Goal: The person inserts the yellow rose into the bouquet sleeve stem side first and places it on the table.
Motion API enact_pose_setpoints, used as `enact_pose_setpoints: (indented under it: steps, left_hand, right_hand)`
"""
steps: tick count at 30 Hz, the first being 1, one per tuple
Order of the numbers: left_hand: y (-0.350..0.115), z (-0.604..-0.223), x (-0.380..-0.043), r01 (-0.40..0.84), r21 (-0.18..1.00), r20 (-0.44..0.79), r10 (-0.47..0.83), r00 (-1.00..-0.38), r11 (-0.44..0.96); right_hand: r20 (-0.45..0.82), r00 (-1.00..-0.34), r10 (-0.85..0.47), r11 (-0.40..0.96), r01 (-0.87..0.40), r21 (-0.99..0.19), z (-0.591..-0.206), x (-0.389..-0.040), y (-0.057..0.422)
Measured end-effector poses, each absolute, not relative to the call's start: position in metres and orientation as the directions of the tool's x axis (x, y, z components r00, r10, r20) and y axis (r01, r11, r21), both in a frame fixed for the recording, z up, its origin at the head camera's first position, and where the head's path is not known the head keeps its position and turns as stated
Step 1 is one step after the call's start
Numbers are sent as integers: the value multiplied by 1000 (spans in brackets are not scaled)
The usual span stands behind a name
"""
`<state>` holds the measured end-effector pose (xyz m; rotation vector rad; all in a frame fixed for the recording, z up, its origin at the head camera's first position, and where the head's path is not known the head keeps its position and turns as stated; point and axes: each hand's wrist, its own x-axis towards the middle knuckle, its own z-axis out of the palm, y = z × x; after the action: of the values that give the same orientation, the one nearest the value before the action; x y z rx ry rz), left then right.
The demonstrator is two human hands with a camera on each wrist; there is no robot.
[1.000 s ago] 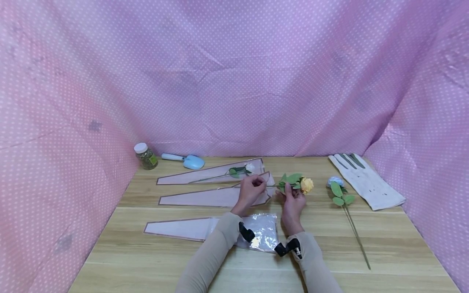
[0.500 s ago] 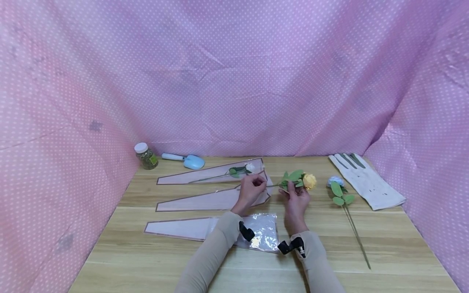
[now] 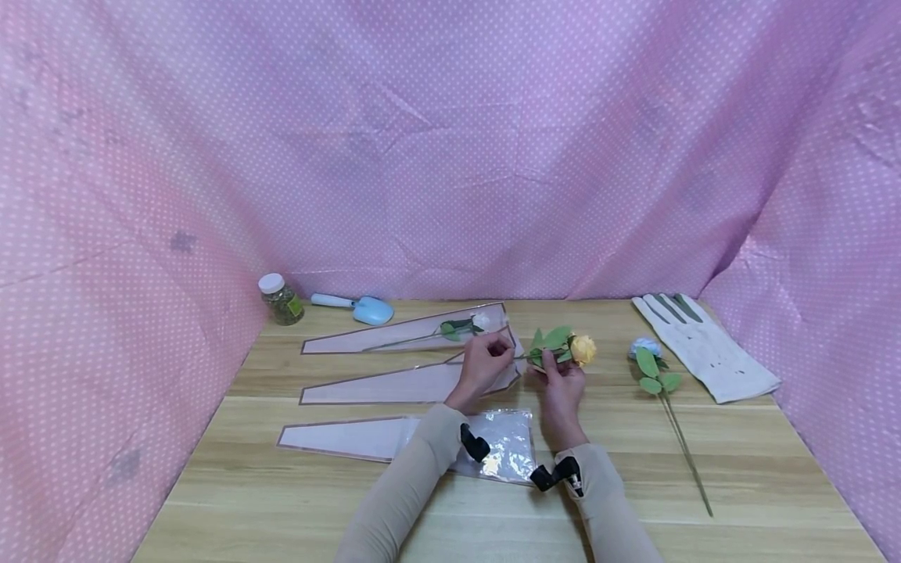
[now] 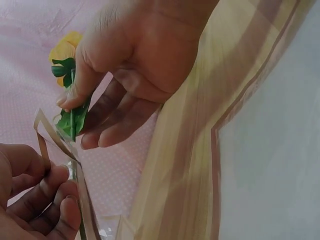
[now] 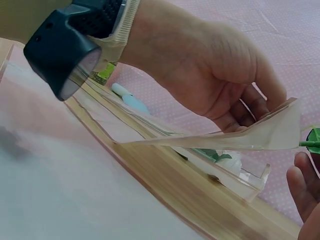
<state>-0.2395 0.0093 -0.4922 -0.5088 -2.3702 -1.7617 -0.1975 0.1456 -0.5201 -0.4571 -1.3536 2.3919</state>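
Observation:
My left hand (image 3: 482, 367) pinches the open wide end of a clear, brown-edged flower sleeve (image 3: 383, 389), the middle one of three. In the left wrist view its curled fingers hold the raised sleeve edge (image 4: 42, 150). Beside it, my right hand (image 3: 561, 395) holds an artificial yellow rose (image 3: 583, 349) by the stem, just under the bloom, thumb against the green leaves (image 3: 556, 338). The rose's stem runs left into the sleeve mouth, while bloom and leaves stay outside. In the right wrist view the sleeve mouth (image 5: 280, 127) is spread, and only my right fingertips (image 5: 300, 185) show.
Behind lies a sleeve (image 3: 352, 342) with a white rose (image 3: 480, 321) inside; a third sleeve (image 3: 345, 439) lies in front, partly under my left forearm. A blue rose (image 3: 644, 349) and a glove (image 3: 711, 352) are at right. A jar (image 3: 281, 303) and a small trowel (image 3: 371, 311) stand back left.
My right hand with the yellow rose shifted slightly right, then back left toward the sleeve mouth. The sleeve's narrow end moved a little left and nearer; my left hand stayed almost in place.

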Motion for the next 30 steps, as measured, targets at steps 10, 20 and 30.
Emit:
enact_pose_setpoints:
  steps: [10,20,30]
  left_hand:
    - [11,-488,-239,381,888,330,220,-918,257]
    - [13,-481,-235,385,883,324,246,-914,268]
    - [15,-480,-233,398,881,335,255,-907,256]
  right_hand:
    - [-113,-887,448,-478,-131,-868,-517,-197,141]
    - [-105,-896,430,-426,-99,-899,-514,-195,141]
    - [-127,-890,439,-411,-73,-909,-519,-197,140]
